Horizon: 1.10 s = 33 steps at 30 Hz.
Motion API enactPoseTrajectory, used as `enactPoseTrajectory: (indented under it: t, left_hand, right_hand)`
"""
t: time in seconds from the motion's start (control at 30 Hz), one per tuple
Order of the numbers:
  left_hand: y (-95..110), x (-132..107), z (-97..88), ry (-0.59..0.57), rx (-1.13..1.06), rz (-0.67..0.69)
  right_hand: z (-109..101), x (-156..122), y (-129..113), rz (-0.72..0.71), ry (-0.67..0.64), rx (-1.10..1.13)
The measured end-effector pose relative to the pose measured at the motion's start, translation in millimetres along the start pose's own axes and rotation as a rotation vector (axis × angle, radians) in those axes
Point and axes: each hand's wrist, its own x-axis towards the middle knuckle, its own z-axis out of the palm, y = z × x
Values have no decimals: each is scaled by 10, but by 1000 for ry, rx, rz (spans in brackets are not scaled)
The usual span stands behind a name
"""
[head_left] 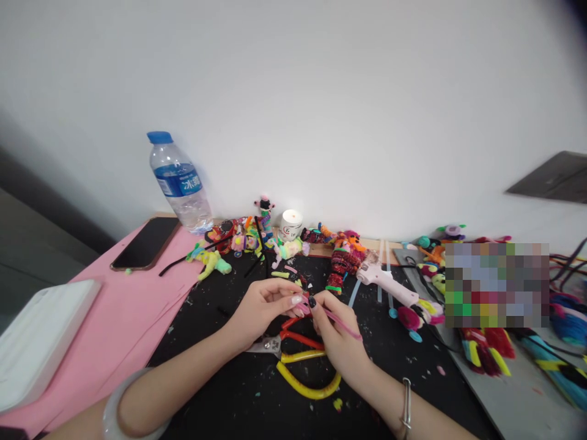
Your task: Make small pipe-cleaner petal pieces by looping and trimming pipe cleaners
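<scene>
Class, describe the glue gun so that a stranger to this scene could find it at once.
Start at the black work mat and look right of the two hands, past the right hand. There lies the pale pink plastic glue gun, the only smooth, hard tool among fuzzy, multicoloured pipe-cleaner figures.

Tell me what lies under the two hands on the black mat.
Under the left hand and right hand: red-handled pliers and yellow-handled pliers on the black mat. Their jaws are partly covered.
</scene>
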Motion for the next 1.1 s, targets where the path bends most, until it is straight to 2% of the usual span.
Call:
enactPoseTrajectory:
  t: [0.2, 0.47, 0.7, 1.1]
  left_hand:
    - [-1, -53, -11, -81, 105, -6]
    - [37, -64, -20, -65, 335, 125]
    - [23, -68, -13, -66, 320, 80]
    - [2, -77, -34, -78, 293, 45]
  right_hand:
    - [0, -11, 27, 23, 1, 19]
    - [-14, -15, -33, -67, -8, -69]
    - [-24, -9, -33, -172, -39, -130]
    - [-35, -3, -24, -191, -87, -140]
